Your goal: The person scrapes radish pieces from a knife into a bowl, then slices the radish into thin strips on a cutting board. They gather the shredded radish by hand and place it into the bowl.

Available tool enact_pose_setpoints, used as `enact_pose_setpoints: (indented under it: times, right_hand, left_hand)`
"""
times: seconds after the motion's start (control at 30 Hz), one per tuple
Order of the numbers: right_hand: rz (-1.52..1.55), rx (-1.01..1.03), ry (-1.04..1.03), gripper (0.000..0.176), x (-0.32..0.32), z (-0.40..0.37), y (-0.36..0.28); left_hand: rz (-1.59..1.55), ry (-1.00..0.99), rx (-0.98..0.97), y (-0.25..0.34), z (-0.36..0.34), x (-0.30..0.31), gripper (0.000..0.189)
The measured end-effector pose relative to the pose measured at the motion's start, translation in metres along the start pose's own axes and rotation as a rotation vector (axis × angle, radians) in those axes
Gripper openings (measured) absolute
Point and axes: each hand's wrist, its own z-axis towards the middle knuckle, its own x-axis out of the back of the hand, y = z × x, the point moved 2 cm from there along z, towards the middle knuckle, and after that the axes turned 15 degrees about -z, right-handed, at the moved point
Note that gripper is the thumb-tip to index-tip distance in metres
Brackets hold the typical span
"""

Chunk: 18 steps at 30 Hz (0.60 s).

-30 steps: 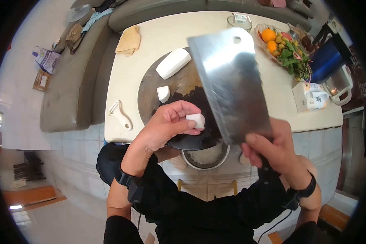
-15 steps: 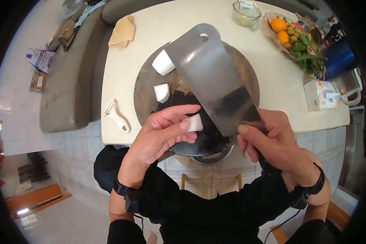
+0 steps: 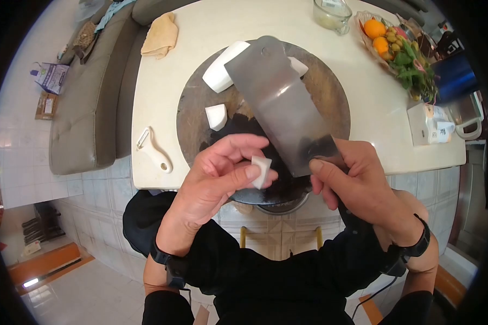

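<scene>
Above the near part of the round cutting board [image 3: 200, 108], my left hand [image 3: 214, 179] pinches a small white piece [image 3: 261, 171] between thumb and fingers. My right hand [image 3: 355, 181] grips a wide cleaver [image 3: 282, 103] near the base of its blade, which slants up and left over the board. On the board lie a large white chunk [image 3: 219, 70] at the upper left and a smaller white chunk [image 3: 216, 117] below it. Another white piece [image 3: 298, 66] shows partly behind the blade. The cleaver hides the board's middle.
A white peeler [image 3: 154, 151] lies left of the board, and a folded cloth [image 3: 160, 35] is at the back left. Back right are a glass cup [image 3: 331, 16], a fruit bowl [image 3: 378, 40], a tissue pack [image 3: 429, 124] and a glass jug [image 3: 466, 116].
The small white piece has turned in my left fingers. The cleaver has shifted slightly left and tilted, uncovering more of the large chunk and the white piece behind it.
</scene>
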Motion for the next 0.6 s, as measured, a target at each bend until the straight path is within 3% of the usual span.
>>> enact_pose_setpoints:
  times: [0.07, 0.13, 0.3, 0.37, 0.47, 0.53, 0.6]
  right_hand:
    - [0.015, -0.005, -0.021, 0.015, -0.004, -0.002, 0.001]
    - [-0.013, -0.005, -0.039, 0.015, -0.005, -0.003, 0.001]
    - [-0.11, 0.062, -0.024, 0.014, -0.009, -0.001, 0.003]
    - [-0.34, 0.116, 0.002, 0.015, -0.009, 0.002, 0.001]
    - [-0.394, 0.207, 0.006, 0.021, -0.01, 0.005, -0.005]
    - [-0.441, 0.221, -0.021, 0.024, -0.01, 0.008, -0.007]
    - [-0.494, 0.258, -0.029, 0.027, -0.012, 0.01, -0.006]
  left_hand:
    - [0.086, 0.044, -0.051, -0.002, -0.001, 0.002, 0.025]
    - [0.37, 0.085, -0.139, -0.001, -0.004, 0.006, 0.021]
    - [0.303, 0.098, -0.212, -0.009, -0.008, 0.013, 0.014]
    - [0.24, 0.116, -0.245, -0.019, -0.014, 0.015, 0.013]
    - [0.238, 0.203, -0.405, -0.038, -0.024, 0.016, 0.013]
    - [0.442, 0.368, -0.65, -0.051, -0.028, 0.016, 0.013]
    - [0.503, 0.383, -0.704, -0.061, -0.029, 0.02, 0.015]
